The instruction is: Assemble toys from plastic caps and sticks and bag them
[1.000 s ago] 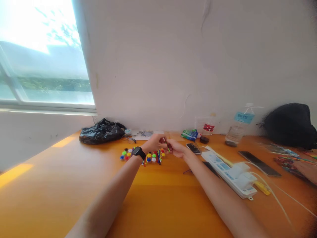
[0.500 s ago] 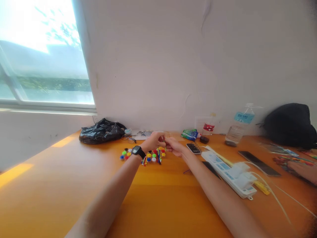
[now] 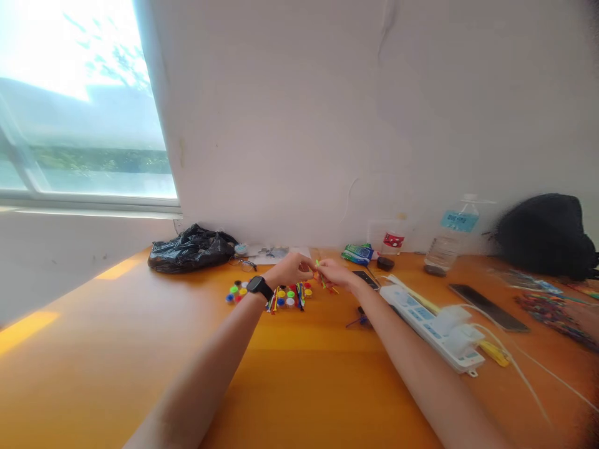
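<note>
I see the right hand [image 3: 334,272] pinching what looks like a small green strip [image 3: 317,264] at its fingertips, over the surface [image 3: 299,386], near the coloured strips [image 3: 300,298] and little pots [image 3: 281,302]. The left hand [image 3: 287,269] curls close beside it; I can't tell whether it grips anything. I'd judge the piece very light, bendy and perhaps slick, so I'd take it near one end, pressing gently.
</note>
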Demonstrator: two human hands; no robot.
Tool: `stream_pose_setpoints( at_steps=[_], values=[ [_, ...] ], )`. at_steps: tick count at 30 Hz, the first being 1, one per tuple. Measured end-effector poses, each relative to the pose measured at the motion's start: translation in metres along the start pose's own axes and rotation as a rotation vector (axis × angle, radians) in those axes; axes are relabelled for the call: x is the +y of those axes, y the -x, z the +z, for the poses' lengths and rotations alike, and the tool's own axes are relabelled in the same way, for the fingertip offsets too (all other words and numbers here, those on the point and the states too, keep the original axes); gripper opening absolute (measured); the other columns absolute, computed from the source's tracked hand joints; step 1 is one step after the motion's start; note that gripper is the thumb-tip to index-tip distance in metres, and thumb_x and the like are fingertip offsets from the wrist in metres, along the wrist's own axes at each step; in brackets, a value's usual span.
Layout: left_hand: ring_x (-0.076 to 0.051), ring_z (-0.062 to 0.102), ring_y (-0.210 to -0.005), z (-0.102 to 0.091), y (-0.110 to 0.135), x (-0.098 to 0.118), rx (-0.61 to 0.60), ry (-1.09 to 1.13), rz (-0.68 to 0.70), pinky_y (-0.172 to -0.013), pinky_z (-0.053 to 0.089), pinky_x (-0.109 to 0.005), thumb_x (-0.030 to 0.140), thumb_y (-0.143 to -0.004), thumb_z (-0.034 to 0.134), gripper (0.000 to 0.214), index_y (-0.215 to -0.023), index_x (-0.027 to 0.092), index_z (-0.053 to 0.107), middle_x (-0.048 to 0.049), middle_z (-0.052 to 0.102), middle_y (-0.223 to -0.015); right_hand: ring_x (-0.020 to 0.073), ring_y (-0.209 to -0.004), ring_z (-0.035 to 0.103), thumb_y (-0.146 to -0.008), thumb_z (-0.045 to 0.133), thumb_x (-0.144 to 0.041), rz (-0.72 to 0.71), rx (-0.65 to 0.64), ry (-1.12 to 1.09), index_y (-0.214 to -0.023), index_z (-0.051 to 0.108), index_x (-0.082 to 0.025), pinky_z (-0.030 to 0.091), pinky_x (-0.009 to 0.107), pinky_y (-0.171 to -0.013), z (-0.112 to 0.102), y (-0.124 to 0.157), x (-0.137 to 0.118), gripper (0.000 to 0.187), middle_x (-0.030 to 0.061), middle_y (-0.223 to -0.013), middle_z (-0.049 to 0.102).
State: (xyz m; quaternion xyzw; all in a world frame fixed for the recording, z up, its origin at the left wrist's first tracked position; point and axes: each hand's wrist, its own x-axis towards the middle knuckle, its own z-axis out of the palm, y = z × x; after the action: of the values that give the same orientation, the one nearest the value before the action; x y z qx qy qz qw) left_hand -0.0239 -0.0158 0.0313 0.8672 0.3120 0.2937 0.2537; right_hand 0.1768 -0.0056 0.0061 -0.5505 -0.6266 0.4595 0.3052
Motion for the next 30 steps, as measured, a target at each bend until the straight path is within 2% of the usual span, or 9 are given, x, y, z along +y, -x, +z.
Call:
stream_pose_setpoints(
  at_steps=[2, 5, 7, 11, 15, 19, 22, 26, 30],
  values=[
    [-0.012, 0.058, -0.060, 0.002, -0.001, 0.001, -0.101, 0.007, -0.005, -0.056, 0.039, -0.020, 0.022, -0.079, 0.067, 0.015, -0.084, 0.013, 0.078, -0.0006, 0.068, -0.066, 0.0099, -0.050, 0.046, -0.080, 0.070, -0.028, 0.014, 0.097, 0.185, -0.066, 0.055, -0.018, 0.030, 0.021, -0.047, -0.013, -0.004, 0.007, 0.023, 0.0005, -0.056, 0.059],
    [-0.015, 0.066, -0.068, 0.010, -0.002, 0.006, -0.193, 0.010, -0.031, -0.059, 0.045, -0.021, 0.027, -0.073, 0.078, 0.017, -0.082, 0.013, 0.077, -0.0046, 0.074, -0.075, 0.0117, -0.053, 0.048, -0.074, 0.070, -0.018, 0.028, 0.204, 0.404, -0.056, 0.051, -0.018, 0.029, 0.023, -0.051, -0.024, -0.007, 0.016, 0.026, -0.0001, -0.050, 0.054],
    [-0.016, 0.067, -0.069, 0.017, -0.001, 0.011, -0.237, 0.011, -0.021, -0.060, 0.047, -0.021, 0.026, -0.071, 0.081, 0.019, -0.086, 0.014, 0.078, -0.0052, 0.075, -0.079, 0.0125, -0.055, 0.048, -0.070, 0.070, -0.016, 0.030, 0.232, 0.513, -0.052, 0.050, -0.018, 0.028, 0.024, -0.051, -0.024, -0.007, 0.019, 0.027, -0.0005, -0.049, 0.051],
    [-0.015, 0.066, -0.065, 0.027, 0.003, 0.021, -0.365, -0.001, 0.034, -0.057, 0.046, -0.021, 0.016, -0.077, 0.073, 0.017, -0.091, 0.019, 0.082, -0.0049, 0.076, -0.082, 0.0135, -0.053, 0.049, -0.072, 0.069, -0.021, 0.038, 0.227, 0.650, -0.058, 0.058, -0.017, 0.030, 0.025, -0.051, -0.023, -0.006, 0.016, 0.018, 0.0004, -0.051, 0.054],
    [-0.015, 0.064, -0.059, 0.025, 0.007, 0.029, -0.387, -0.010, -0.033, -0.052, 0.044, -0.021, 0.016, -0.073, 0.075, 0.012, -0.081, 0.018, 0.083, -0.0058, 0.076, -0.077, 0.0147, -0.050, 0.052, -0.075, 0.071, -0.030, 0.085, 0.145, 0.728, -0.069, 0.067, -0.018, 0.036, 0.026, -0.050, -0.042, 0.004, 0.005, 0.014, 0.0032, -0.055, 0.061],
    [-0.015, 0.062, -0.053, 0.016, 0.009, 0.031, -0.421, -0.033, -0.117, -0.049, 0.043, -0.022, 0.009, -0.065, 0.077, 0.014, -0.076, 0.016, 0.081, -0.0054, 0.073, -0.070, 0.0181, -0.049, 0.055, -0.060, 0.085, -0.035, 0.219, -0.020, 0.814, -0.060, 0.067, -0.018, 0.041, 0.030, -0.051, -0.074, 0.021, -0.003, 0.026, 0.0075, -0.056, 0.065],
    [-0.014, 0.058, -0.047, 0.013, 0.010, 0.029, -0.444, -0.058, -0.180, -0.046, 0.042, -0.024, 0.010, -0.062, 0.079, 0.016, -0.076, 0.016, 0.081, -0.0046, 0.070, -0.064, 0.0194, -0.051, 0.056, -0.051, 0.090, -0.034, 0.310, -0.116, 0.861, -0.055, 0.065, -0.017, 0.041, 0.031, -0.052, -0.090, 0.029, -0.002, 0.031, 0.0100, -0.059, 0.068],
    [-0.012, 0.053, -0.042, 0.014, 0.009, 0.023, -0.436, -0.108, -0.192, -0.044, 0.041, -0.024, 0.010, -0.061, 0.081, 0.020, -0.080, 0.017, 0.083, -0.0027, 0.068, -0.061, 0.0162, -0.052, 0.054, -0.049, 0.088, -0.030, 0.351, -0.221, 0.868, -0.059, 0.071, -0.015, 0.035, 0.027, -0.050, -0.093, 0.030, 0.003, 0.025, 0.0091, -0.063, 0.071],
    [-0.014, 0.057, -0.046, 0.013, 0.008, 0.019, -0.397, -0.125, -0.154, -0.047, 0.044, -0.023, 0.004, -0.060, 0.078, 0.030, -0.086, 0.018, 0.083, -0.0026, 0.068, -0.061, 0.0138, -0.054, 0.052, -0.053, 0.082, -0.030, 0.291, -0.294, 0.813, -0.066, 0.074, -0.017, 0.030, 0.025, -0.049, -0.091, 0.029, 0.003, 0.020, 0.0057, -0.068, 0.073]
  ],
)
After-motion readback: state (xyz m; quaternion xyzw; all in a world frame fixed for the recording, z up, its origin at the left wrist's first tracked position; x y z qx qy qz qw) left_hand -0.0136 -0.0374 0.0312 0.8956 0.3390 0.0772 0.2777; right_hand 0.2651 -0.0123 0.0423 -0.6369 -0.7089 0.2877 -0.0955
